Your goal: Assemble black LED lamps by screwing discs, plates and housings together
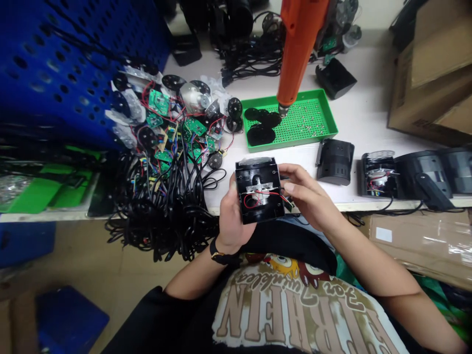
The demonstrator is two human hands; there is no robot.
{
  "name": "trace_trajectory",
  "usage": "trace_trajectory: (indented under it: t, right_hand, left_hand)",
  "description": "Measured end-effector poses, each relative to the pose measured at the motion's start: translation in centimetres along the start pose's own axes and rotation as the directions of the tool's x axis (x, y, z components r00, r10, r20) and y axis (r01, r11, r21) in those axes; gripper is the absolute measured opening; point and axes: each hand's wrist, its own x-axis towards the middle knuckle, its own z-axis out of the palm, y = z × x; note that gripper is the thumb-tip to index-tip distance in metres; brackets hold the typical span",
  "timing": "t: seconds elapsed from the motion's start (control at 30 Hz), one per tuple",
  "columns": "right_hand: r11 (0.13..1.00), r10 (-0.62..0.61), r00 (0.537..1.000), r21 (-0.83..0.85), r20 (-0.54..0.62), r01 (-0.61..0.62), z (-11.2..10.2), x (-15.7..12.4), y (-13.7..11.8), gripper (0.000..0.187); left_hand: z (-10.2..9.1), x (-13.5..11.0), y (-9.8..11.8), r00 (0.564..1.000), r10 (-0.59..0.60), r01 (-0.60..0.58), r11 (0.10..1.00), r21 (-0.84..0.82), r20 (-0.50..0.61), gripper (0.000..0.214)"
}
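My left hand [229, 216] grips a black plastic housing [260, 189] from its left side, holding it above the table edge. Inside the housing sit a small motor under a metal bracket and red and black wires. My right hand [304, 191] rests on the housing's right side, its fingers pinching a small green circuit board [288, 204] at the wire ends. An orange electric screwdriver [297, 54] hangs over a green tray [324, 110] behind the housing.
The green tray holds screws and black discs. A heap of motors, green boards and black cables [169, 162] lies at the left, by a blue crate [62, 69]. Finished black housings [405, 174] line the right edge. Cardboard boxes [431, 73] stand at far right.
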Motion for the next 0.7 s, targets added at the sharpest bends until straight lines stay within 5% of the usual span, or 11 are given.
trace_trajectory:
  t: [0.37,0.7]
  right_hand:
    - [0.996,0.012,0.997,0.085,0.074,-0.019,2.7,0.1,-0.4,0.049]
    - [0.994,-0.072,0.988,-0.07,0.135,0.082,1.2,0.2,0.6,0.048]
  left_hand:
    - [-0.2,-0.3,-1.3,0.99,0.138,-0.138,0.99,0.015,-0.021,0.047]
    - [0.3,-0.5,-1.6,0.992,0.046,-0.046,0.999,0.004,-0.114,0.047]
